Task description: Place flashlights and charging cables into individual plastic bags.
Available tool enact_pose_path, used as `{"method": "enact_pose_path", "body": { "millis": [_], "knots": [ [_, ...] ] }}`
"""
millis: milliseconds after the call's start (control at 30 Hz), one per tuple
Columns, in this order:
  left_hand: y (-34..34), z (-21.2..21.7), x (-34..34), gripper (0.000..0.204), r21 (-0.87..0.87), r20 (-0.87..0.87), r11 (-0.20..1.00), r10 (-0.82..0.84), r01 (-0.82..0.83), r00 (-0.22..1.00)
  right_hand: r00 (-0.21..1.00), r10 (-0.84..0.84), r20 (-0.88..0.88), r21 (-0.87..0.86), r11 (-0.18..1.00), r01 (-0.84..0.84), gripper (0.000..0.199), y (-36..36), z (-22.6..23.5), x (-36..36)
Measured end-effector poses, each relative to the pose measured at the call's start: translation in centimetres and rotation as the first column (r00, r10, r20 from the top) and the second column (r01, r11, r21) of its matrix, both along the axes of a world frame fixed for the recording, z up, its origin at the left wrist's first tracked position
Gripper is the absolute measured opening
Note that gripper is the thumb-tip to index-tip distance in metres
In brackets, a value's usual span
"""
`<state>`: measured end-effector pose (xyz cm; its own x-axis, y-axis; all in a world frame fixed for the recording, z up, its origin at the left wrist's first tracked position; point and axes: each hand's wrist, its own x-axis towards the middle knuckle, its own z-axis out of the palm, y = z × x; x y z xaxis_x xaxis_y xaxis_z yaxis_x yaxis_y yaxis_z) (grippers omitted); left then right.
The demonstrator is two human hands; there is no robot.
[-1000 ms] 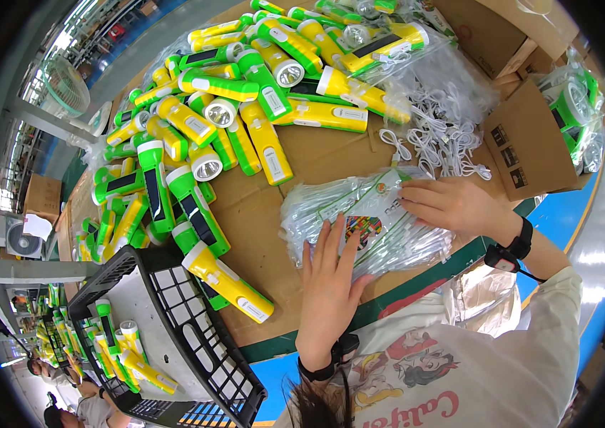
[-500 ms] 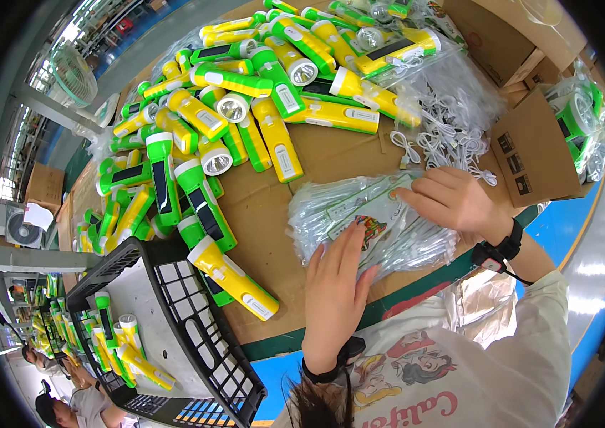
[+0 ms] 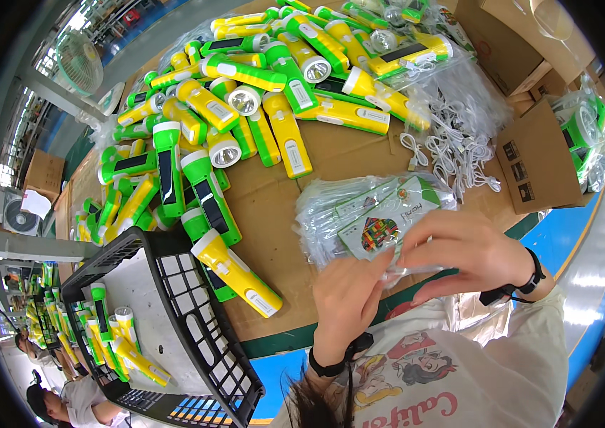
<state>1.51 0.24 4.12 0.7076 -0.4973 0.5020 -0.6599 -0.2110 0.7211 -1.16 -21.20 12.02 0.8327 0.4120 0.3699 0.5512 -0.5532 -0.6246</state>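
Note:
A stack of clear plastic bags (image 3: pixel 324 214) lies on the cardboard-covered table in front of me. On top is a flat piece with green and white print and a colourful picture (image 3: pixel 388 217); whether it is a card or the bag's own print, I cannot tell. My left hand (image 3: pixel 352 296) has its fingers closed on the near edge of the top plastic bag. My right hand (image 3: pixel 466 250) meets it there, fingers curled at the same edge, thumb lower down. The fingertips partly hide the plastic between them.
Yellow and green flashlights (image 3: pixel 292 143) are heaped beyond and to the left. White charging cables (image 3: pixel 452 143) lie behind the bags. An open cardboard box (image 3: pixel 541 160) stands at the right. A black basket (image 3: pixel 202 314) with several flashlights sits at the left, and co-workers are beyond it.
My right hand has drawn back from the bags' far side to the near edge. My left hand has gone from lying flat to closing there. The printed piece shows more fully.

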Motion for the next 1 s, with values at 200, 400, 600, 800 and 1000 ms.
{"method": "enact_pose_path", "body": {
  "millis": [200, 400, 600, 800, 1000],
  "knots": [
    [1.1, 0.8, -0.1, 0.014, 0.005, 0.102, 0.999, -0.042, 0.041, 0.994, 0.969, 0.165, 0.184, -0.341, 0.935, -0.095, 0.017, -1.6, 1.0, 0.4],
    [7.1, 1.2, -0.1, 0.013, 0.086, 0.01, 0.984, 0.157, -0.157, 0.988, 0.994, -0.054, 0.09, -0.023, 0.998, 0.056, 0.01, -4.4, 1.6, -1.1],
    [5.6, -0.7, -1.2, 0.018, -0.245, -0.391, 0.945, 0.109, -0.217, 0.914, 0.959, -0.266, 0.095, 0.042, 0.964, 0.263, 0.017, -1.4, -0.5, -0.2],
    [5.6, -0.6, -0.8, 0.018, -0.216, -0.313, 0.962, 0.097, -0.17, 0.945, 0.881, -0.132, 0.454, -0.345, 0.886, 0.31, 0.064, 2.5, -0.4, -1.6],
    [5.3, -0.4, -0.9, 0.016, -0.052, -0.262, 0.99, 0.112, -0.13, 0.959, 0.998, 0.043, -0.055, -0.262, 0.964, -0.056, 0.032, 3.3, -3.2, 2.3]
  ]
}}
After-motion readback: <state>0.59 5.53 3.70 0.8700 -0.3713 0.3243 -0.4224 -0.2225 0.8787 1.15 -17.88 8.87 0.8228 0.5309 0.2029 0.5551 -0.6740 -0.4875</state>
